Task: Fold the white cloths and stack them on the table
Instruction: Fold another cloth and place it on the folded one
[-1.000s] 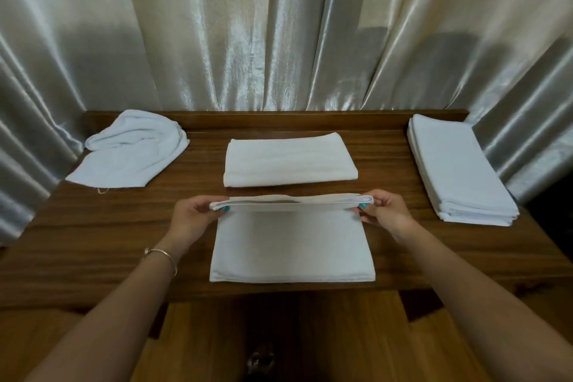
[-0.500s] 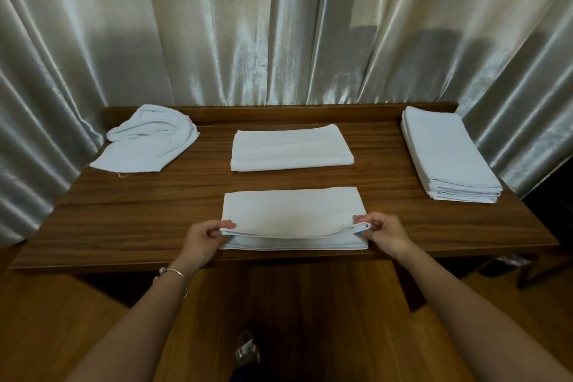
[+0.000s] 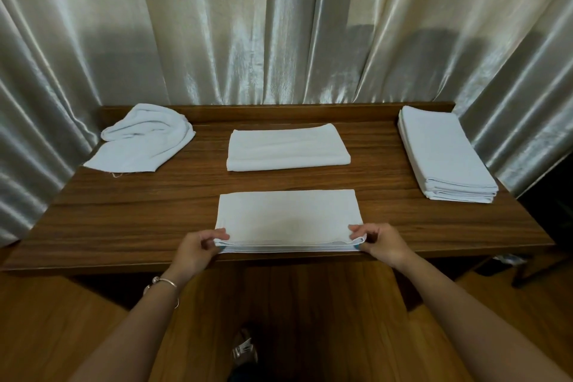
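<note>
- Right now the folded cloth (image 3: 288,217) lies flat at the table's (image 3: 124,226) six o'clock edge, its near hem level with the wood's lip.
- My left hand (image 3: 198,246) pinches the near-left corner, thumb on top and fingers curled under the layers; my right hand (image 3: 383,243) pinches the near-right corner likewise.
- Judging by the doubled edge between my hands, I am squaring off a fold, top layer brought down onto the lower one.
- At twelve o'clock from it, apart, rests another folded cloth (image 3: 286,147).
- At two o'clock sits the finished stack (image 3: 446,153); at ten o'clock a crumpled cloth (image 3: 145,138) waits unfolded.
- Next, I reckon, comes letting go, smoothing, perhaps one more fold, then carrying it to the stack without spilling the layers.
</note>
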Action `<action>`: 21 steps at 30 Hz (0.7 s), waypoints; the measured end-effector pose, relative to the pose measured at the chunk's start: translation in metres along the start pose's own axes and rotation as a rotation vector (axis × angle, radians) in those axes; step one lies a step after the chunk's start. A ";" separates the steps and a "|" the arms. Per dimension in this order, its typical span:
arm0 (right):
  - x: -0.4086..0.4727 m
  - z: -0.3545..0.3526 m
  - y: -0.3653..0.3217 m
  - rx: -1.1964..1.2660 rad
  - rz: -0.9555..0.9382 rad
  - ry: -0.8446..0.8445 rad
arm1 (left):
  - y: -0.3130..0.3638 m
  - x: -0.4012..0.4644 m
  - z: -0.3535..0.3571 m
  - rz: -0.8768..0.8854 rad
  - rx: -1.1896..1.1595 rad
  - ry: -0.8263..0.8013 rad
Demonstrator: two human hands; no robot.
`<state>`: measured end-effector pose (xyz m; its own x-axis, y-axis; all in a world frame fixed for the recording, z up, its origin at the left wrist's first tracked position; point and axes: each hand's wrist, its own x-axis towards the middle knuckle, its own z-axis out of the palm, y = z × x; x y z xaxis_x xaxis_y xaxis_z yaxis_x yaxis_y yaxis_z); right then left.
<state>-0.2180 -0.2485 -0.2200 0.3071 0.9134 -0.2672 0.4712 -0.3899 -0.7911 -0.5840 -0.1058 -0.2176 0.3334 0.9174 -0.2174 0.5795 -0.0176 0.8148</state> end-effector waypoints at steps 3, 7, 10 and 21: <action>-0.001 0.004 0.010 -0.368 -0.083 -0.025 | -0.005 0.003 0.003 0.071 0.175 -0.029; 0.001 0.001 0.004 -0.531 -0.172 0.194 | 0.003 0.008 0.001 0.176 0.478 0.108; 0.013 0.010 -0.019 -0.520 -0.227 0.380 | 0.023 0.022 0.010 0.193 0.431 0.295; 0.093 0.114 -0.075 -0.789 -0.234 0.073 | 0.073 0.083 0.119 0.285 0.577 0.017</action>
<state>-0.3193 -0.1209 -0.2478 0.1691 0.9819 -0.0855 0.9635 -0.1830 -0.1955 -0.4258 -0.0781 -0.2404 0.5244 0.8512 -0.0220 0.7783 -0.4686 0.4178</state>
